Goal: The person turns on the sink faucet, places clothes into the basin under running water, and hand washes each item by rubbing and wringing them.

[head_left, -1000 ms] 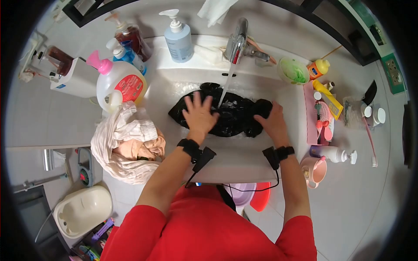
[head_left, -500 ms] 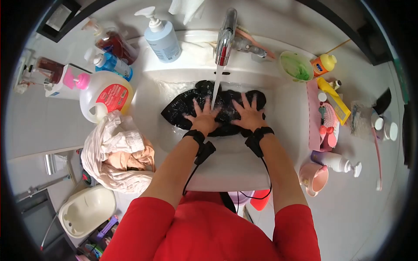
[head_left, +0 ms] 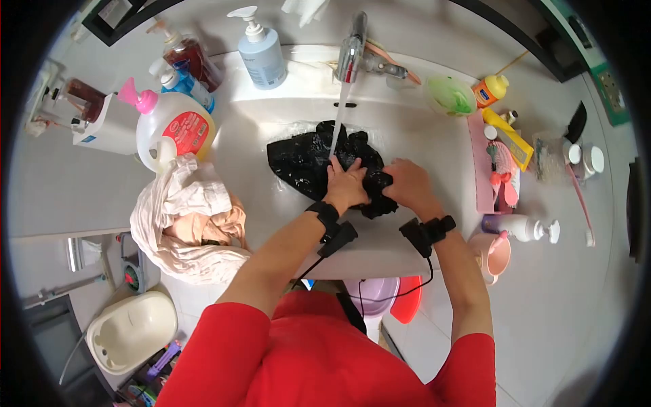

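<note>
A: Where is the black garment?

B: In the white sink, soaked and bunched up, lying under the tap with the water stream falling on its upper part.

A: And the hands?

B: The left hand lies on the near part of the cloth with fingers curled, gripping a fold. The right hand is closed around a wad of the same cloth at its right end, just beside the left. Both wrists carry black bands with cables.

A: How far along does the washing look?

B: My judgement: mid-wash. The garment is wet through and being kneaded or squeezed, but the water runs, and I cannot tell whether there is soap in it. Rinsing and wringing seem not yet finished.

A: Anything else waiting?

B: A heap of pale cloths sits on the sink's left edge, looking dry, so probably unwashed. Behind it stands a detergent jug with a pink cap, and a blue pump bottle at the back. To the right are a green bowl and a pink cup.
</note>
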A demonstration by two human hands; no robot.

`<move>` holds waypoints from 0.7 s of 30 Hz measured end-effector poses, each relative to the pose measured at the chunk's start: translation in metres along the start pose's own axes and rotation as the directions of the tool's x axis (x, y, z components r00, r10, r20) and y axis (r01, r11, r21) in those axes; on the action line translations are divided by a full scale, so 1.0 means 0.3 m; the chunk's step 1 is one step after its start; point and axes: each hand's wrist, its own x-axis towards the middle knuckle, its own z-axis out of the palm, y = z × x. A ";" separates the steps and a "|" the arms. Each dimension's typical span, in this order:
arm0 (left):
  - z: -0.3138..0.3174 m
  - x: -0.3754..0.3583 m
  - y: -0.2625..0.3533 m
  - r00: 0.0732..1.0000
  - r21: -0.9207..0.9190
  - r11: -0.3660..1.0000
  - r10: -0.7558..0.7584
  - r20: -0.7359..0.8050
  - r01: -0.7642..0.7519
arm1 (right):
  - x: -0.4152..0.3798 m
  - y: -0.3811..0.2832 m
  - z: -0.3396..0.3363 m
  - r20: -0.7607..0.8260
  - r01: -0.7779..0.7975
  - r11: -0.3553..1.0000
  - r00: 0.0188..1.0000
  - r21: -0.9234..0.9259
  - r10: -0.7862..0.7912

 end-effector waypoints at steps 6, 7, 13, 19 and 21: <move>-0.288 -0.119 0.048 0.958 -0.817 0.503 0.199 -0.209 -0.282 | -0.056 0.012 -0.202 -0.512 0.303 0.914 0.849 0.269 -0.131; -0.372 -0.161 0.088 0.950 -0.840 0.446 0.181 -0.254 -0.309 | -0.071 -0.011 -0.235 -0.519 0.298 0.916 0.846 0.269 -0.122; -0.691 -0.345 0.221 0.877 -0.849 0.233 0.214 -0.431 -0.474 | -0.074 -0.156 -0.354 -0.337 0.339 0.400 0.938 0.852 -0.078; -0.747 -0.380 0.128 0.850 -0.782 0.336 0.179 -0.495 -0.526 | -0.031 -0.174 -0.417 -0.238 0.186 0.660 0.971 0.728 -0.012; -0.657 -0.325 0.042 0.890 -0.807 0.394 0.072 -0.450 -0.440 | -0.024 -0.141 -0.390 -0.273 0.183 0.702 0.962 0.689 0.017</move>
